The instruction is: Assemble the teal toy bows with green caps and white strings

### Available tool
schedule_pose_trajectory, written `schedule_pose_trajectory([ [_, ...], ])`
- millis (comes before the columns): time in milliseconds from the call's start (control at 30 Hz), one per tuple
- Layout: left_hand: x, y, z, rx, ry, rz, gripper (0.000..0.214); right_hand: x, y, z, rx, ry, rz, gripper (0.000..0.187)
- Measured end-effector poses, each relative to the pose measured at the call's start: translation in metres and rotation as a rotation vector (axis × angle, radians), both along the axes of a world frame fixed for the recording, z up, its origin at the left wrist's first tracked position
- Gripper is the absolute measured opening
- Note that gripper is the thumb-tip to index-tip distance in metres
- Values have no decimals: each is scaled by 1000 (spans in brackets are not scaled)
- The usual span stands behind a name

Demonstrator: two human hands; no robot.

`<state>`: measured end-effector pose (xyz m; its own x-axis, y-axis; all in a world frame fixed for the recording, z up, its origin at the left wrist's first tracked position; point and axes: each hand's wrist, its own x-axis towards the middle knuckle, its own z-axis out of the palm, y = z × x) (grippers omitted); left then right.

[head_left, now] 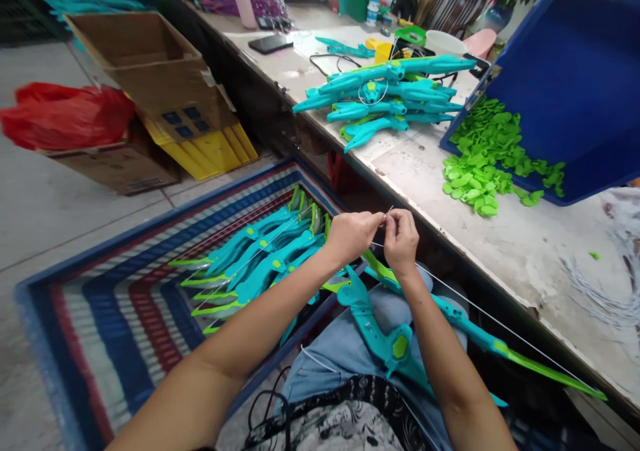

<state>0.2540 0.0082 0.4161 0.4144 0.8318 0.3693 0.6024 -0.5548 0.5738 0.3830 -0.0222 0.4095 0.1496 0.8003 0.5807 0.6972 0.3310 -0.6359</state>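
My left hand [353,234] and my right hand [401,241] meet above my lap, fingertips pinched together. Between them they hold the end of a white string [480,297], though the exact grip is hidden by the fingers. The string runs right to the tip of the green limb [550,369] of a toy bow. Across my thighs lies the turquoise bow body [370,327], partly covered by my right forearm. Left of my hands, several turquoise and green toy bows [280,261], some with strings, are stacked in a striped-cloth-lined bin [110,304].
On the table [500,251] lie stacked turquoise bow parts [400,97], and a tilted blue bin [560,91] spills green pieces [480,171]. White strings [605,291] lie at the right. Beyond the lined bin stand cardboard boxes [145,71] and a red bag [70,114].
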Motion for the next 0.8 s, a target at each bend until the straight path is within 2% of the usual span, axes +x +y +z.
schedule_pose_trajectory([
  [133,9,12,-4,-3,-14,-57,30,1,7,-9,34,-22,-101,16],
  [200,13,20,-2,24,-56,-110,27,10,15,-14,27,5,-178,16],
  [267,7,23,1,54,-167,-95,24,26,23,-17,-1,37,-257,16],
  [300,-2,22,0,58,-241,-36,27,36,25,-17,-11,42,-300,16],
  [367,-31,8,-7,28,-383,166,29,56,25,-16,15,8,-380,16],
  [433,-70,-21,-23,-78,-453,414,23,68,18,-12,83,-74,-405,20],
  [500,-110,-64,-46,-304,-409,615,25,65,4,-8,117,-163,-322,23],
  [533,-126,-89,-58,-475,-355,672,30,58,-5,-8,104,-202,-231,22],
  [600,-145,-138,-79,-906,-244,658,40,34,-23,-14,41,-272,9,20],
  [633,-148,-160,-87,-1092,-230,627,44,18,-32,-20,1,-306,134,19],
  [700,-142,-193,-98,-1327,-293,605,46,-14,-47,-36,-79,-379,344,18],
  [800,-119,-211,-104,-1388,-467,678,37,-55,-59,-60,-220,-518,504,21],
])
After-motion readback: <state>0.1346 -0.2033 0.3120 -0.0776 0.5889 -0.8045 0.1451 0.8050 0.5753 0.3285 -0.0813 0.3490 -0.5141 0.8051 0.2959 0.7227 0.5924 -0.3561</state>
